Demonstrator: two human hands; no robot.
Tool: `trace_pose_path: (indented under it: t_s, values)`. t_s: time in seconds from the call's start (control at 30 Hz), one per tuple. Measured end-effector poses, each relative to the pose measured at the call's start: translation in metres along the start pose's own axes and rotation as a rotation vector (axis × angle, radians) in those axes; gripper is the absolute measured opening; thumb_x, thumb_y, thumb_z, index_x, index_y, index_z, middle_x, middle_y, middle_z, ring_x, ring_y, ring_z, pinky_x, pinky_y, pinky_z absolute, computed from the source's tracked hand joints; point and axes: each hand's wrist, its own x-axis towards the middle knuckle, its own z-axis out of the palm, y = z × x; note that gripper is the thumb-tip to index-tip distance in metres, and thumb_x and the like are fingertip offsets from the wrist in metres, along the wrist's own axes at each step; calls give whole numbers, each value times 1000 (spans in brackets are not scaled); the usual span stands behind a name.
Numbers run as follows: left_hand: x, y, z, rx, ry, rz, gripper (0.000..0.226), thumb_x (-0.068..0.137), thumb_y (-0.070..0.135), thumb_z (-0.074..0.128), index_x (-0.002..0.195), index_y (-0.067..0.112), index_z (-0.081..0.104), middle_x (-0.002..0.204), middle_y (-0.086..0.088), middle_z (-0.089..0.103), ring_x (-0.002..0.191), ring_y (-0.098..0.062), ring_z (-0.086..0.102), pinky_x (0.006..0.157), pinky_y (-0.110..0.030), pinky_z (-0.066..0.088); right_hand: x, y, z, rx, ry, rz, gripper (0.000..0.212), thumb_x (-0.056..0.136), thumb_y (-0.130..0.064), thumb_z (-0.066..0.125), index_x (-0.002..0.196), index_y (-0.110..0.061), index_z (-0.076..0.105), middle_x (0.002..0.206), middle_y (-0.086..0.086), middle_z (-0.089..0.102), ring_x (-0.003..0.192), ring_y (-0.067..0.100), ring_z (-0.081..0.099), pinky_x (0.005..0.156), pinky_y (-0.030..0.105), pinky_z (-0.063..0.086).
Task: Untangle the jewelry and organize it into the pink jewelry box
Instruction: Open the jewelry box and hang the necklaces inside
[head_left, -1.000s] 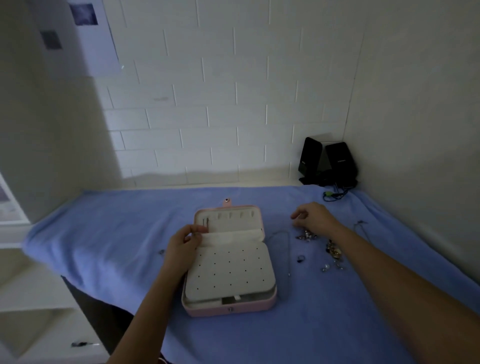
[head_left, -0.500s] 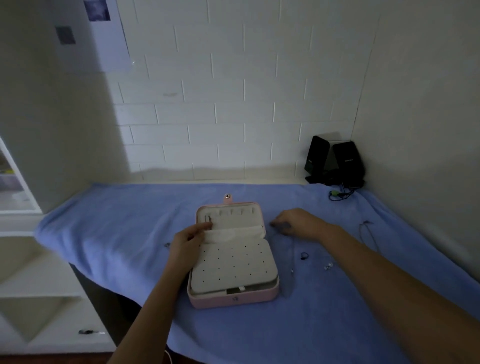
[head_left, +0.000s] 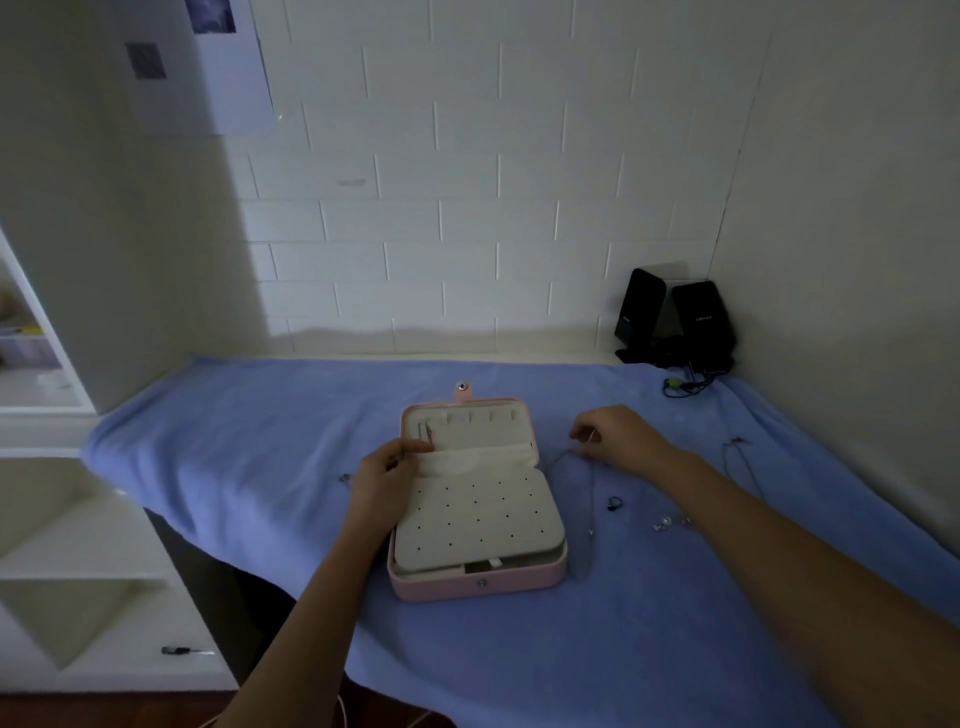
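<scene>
pink jewelry box (head_left: 475, 582) lies open on the blue-towelled bench (head_left: 260, 441); task looks barely begun

one necklace (head_left: 427, 432) hangs in the lid; left hand (head_left: 387, 467) pinches the pouch edge; right hand (head_left: 615, 434) pinches a thin chain (head_left: 592, 493), moved closer to the box than a second ago; loose earrings (head_left: 662, 526) remain outside.

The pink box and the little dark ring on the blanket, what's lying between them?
In the head view, a thin silver chain lies on the blue blanket between the pink box and the dark ring.
</scene>
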Motion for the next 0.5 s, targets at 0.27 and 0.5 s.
trace_pose_path:
  t_s: [0.27, 0.5]
  values:
    - [-1, 0, 0, -13, -5, -11, 35, 93, 2, 43, 81, 26, 66, 54, 0, 46, 39, -4, 34, 38, -14, 29, -53, -44, -30, -96, -502, -199, 28, 82, -10, 64, 107, -21, 72, 110, -10, 66, 78, -6, 55, 72, 8, 42]
    - [-5, 4, 1, 15, -7, 9, 25, 91, 12, 51, 82, 31, 65, 62, 0, 54, 54, -15, 44, 50, -26, 37, -68, -38, -24, -57, -404, -225, 9, 81, -17, 71, 88, -16, 76, 91, -8, 66, 79, 2, 59, 77, 20, 47]
